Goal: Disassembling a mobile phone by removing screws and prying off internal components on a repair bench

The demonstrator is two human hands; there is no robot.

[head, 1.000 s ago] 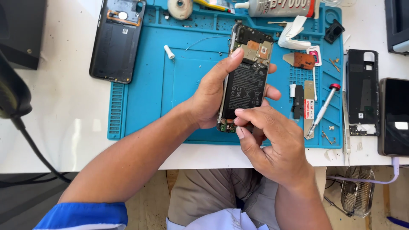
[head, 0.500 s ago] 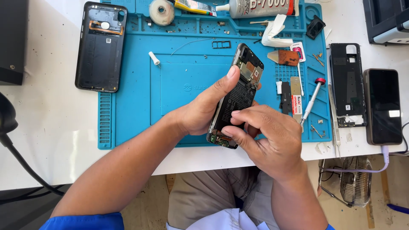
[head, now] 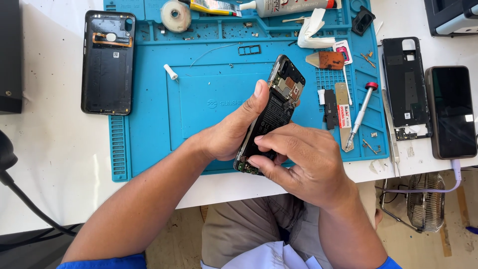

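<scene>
The opened smartphone (head: 271,117) is held tilted above the blue repair mat (head: 149,99), over its near right part, with its back cover off and its battery and circuit boards exposed. That much of the work looks done. A detached back cover (head: 108,62) lies on the white surface (head: 50,149) just left of the mat, and a phone mid-frame (head: 406,87) lies just right of it, beside another dark phone (head: 452,112). Loose small screws sit on the mat's right side near a red-capped screwdriver (head: 361,114), so fasteners seem to be already out; the board and battery remain in the body.

The left hand (head: 234,132) cradles the phone from its left side, thumb stretched up along the edge and fingers wrapped behind, gripping it. The right hand (head: 298,162) comes in from the near right, fingers curled and pressed together at the phone's lower end, index tip on the bottom board; whether it pinches a small part there cannot be told.
</scene>
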